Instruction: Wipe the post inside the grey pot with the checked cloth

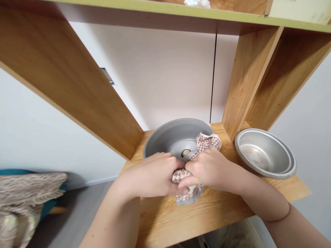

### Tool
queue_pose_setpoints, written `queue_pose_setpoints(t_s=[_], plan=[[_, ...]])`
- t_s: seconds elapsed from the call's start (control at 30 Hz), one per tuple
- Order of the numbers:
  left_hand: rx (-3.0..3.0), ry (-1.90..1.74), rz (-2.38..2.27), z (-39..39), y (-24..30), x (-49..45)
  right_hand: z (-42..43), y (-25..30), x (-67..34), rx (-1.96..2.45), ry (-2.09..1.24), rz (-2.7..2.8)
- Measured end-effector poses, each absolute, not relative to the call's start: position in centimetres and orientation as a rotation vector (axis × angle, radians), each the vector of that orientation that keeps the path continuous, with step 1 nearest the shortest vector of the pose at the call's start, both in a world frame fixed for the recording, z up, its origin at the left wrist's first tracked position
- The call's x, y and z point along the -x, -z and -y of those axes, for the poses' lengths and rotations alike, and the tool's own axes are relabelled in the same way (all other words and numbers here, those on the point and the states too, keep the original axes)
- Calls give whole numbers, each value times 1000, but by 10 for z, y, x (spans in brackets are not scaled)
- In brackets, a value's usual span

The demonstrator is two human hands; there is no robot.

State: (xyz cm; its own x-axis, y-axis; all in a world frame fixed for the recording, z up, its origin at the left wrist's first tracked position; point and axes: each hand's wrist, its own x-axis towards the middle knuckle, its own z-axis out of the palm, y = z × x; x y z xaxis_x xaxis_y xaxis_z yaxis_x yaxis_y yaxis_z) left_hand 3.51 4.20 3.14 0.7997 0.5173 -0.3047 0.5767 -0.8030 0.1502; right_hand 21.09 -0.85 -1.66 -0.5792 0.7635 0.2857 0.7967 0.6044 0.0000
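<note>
A brown-and-white patterned cloth [208, 142] is bunched between both of my hands, over the near rim of a grey metal pot [165, 139] on a wooden shelf [181, 213]. My left hand [152, 175] is closed around the cloth's left part. My right hand [209, 168] is closed on its right part, fingers pinching the fabric. One end of the cloth hangs below my hands, another sticks up over the pot's rim. A small round knob shows at the pot's bottom.
A shiny steel bowl [265, 153] stands on the shelf to the right, past a wooden divider [248, 79]. A slanted wooden panel [64, 75] rises at the left. A patterned fabric [23, 199] lies at the lower left by the floor.
</note>
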Motion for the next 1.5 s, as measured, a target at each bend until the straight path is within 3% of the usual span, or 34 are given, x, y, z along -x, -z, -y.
queue_pose_setpoints(t_s=[1.5], plan=[[-2810,402,-870,-43,-23,-36,7,29,-203,1281,226,2525]])
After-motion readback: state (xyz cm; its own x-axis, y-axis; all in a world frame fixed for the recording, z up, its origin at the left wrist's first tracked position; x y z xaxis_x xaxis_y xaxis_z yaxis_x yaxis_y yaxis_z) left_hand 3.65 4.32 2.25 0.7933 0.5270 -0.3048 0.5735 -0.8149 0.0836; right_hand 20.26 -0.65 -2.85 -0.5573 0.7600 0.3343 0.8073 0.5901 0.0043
